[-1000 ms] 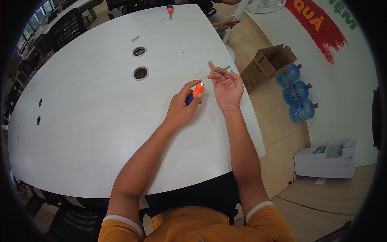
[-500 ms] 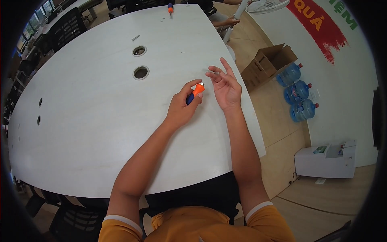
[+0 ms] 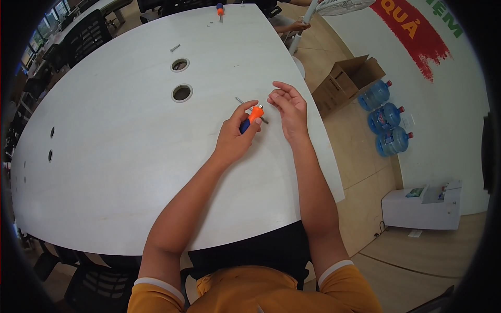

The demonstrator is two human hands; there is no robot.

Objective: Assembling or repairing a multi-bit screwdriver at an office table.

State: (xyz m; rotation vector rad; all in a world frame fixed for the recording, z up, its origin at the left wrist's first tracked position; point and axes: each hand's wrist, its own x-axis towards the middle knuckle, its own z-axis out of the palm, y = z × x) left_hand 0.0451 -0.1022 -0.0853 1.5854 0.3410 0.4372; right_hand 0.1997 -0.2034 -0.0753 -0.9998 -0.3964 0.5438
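Observation:
My left hand (image 3: 232,138) is closed around a screwdriver handle (image 3: 256,112), orange at the top and dark blue below, with a metal socket showing at its upper end. No shaft stands in that socket. A thin metal screwdriver shaft (image 3: 239,100) appears to lie slantwise on the white table; its middle is hidden behind my left fingers and the handle, and its dark tip shows to the right. Apart from both, my right hand (image 3: 293,112) is raised to the right with fingers loosely bent and nothing visible in them.
On the white table (image 3: 130,172) are two round cable holes, a metal bolt (image 3: 175,48) and another orange-and-blue screwdriver (image 3: 220,11) at the far edge. To the right stand a cardboard box (image 3: 344,86), blue water bottles (image 3: 385,117) and a white fan (image 3: 342,6) near another person's hand.
The shaft has left my right fingers and now shows on the table behind my left hand. My right fingers have curled in; my left hand keeps the handle almost in place.

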